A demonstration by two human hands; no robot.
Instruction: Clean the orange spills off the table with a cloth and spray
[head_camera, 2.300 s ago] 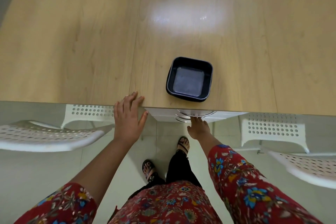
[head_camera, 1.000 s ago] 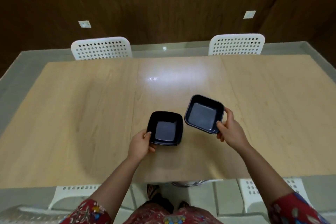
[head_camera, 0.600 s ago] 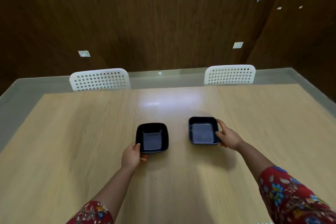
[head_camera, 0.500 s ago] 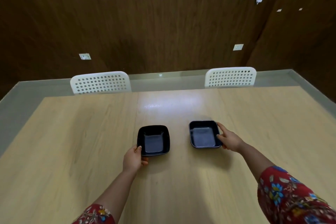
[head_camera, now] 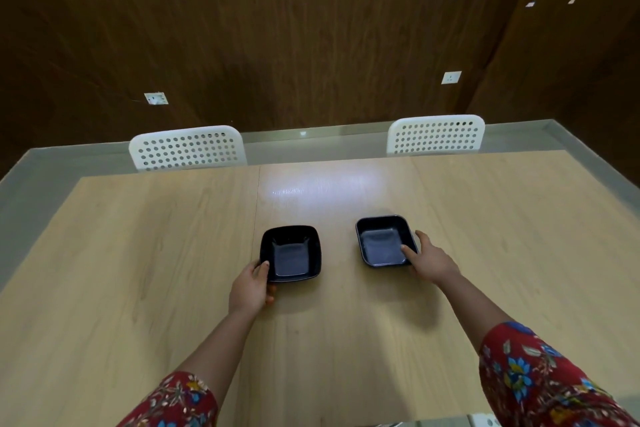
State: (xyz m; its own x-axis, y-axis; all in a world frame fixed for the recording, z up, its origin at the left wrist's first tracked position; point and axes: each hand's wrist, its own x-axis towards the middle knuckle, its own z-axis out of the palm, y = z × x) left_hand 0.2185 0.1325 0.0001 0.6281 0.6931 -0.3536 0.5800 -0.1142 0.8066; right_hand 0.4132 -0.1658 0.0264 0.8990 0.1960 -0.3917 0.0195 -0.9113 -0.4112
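Observation:
Two black square dishes stand side by side on the light wooden table. My left hand grips the near left corner of the left dish, thumb over its rim. My right hand holds the near right edge of the right dish, thumb inside the rim. Both dishes look empty. No cloth, spray bottle or orange spill shows in this view.
Two white perforated chairs stand at the table's far side against a dark wooden wall. White sockets dot that wall. The table's near edge lies at the bottom of the view.
Earlier one dish sat near the table edge with my hands below it. Now both dishes rest further in on the table, a hand on each. Over the last half second little has moved.

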